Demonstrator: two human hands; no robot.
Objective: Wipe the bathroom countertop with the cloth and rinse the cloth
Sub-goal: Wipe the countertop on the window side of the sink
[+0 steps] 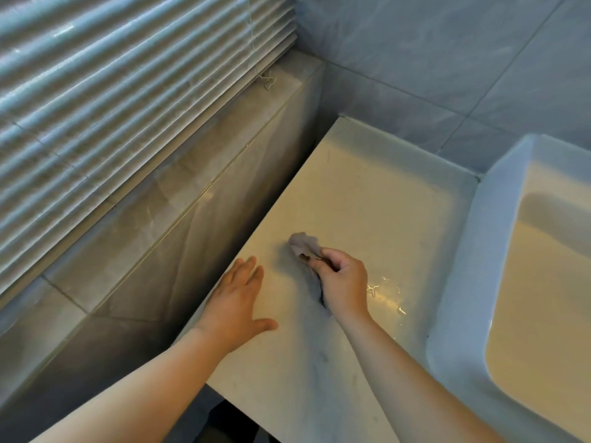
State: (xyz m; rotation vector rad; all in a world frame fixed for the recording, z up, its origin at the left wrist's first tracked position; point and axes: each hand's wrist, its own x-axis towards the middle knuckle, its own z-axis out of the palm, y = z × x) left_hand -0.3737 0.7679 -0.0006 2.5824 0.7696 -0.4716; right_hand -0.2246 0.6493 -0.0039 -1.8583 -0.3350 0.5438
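A pale, glossy countertop point(367, 193) runs from the tiled corner toward me. My right hand point(343, 281) grips a small crumpled grey cloth point(303, 244) and holds it down on the counter near the middle; part of the cloth sticks out past my fingers. My left hand point(238, 302) lies flat on the counter's left edge, fingers straight and spread, holding nothing. A wet, shiny streak point(388, 298) shows on the surface just right of my right hand.
A white basin point(463, 282) with a raised rim sits at the right. A tiled ledge point(179, 199) under window blinds point(112, 91) borders the counter on the left. Grey wall tiles point(447, 59) close the back corner.
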